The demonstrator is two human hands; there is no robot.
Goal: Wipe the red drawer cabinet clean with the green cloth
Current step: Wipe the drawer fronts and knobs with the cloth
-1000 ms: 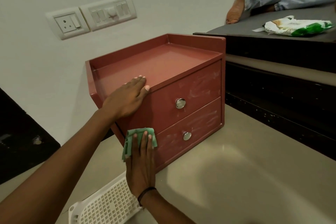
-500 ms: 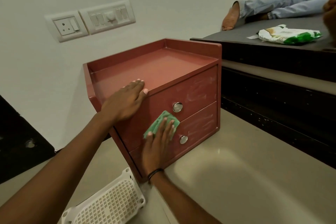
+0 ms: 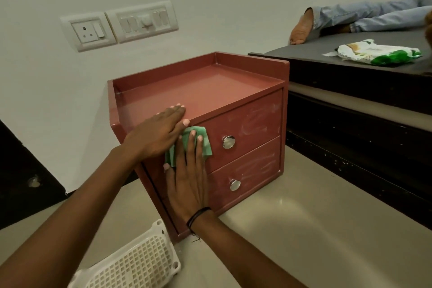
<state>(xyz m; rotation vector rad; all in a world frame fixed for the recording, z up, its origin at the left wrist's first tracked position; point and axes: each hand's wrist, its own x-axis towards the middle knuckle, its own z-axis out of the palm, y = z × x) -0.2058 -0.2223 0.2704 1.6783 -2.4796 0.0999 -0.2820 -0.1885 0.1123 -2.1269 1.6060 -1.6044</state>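
Observation:
The red drawer cabinet stands on a beige floor against a white wall, with two drawers, each with a round metal knob. Pale smears show on both drawer fronts. My left hand lies flat on the front left of the cabinet's top. My right hand presses the green cloth flat against the upper drawer front, left of its knob. Most of the cloth is hidden under my fingers.
A white perforated plastic basket lies on the floor at the cabinet's near left corner. A dark raised platform stands right of the cabinet, with a white and green packet and another person's legs on it. Wall switches are above.
My right hand has slid the green cloth up from the lower drawer's left end to the upper drawer front, close under my left hand. The left hand stayed on the cabinet top.

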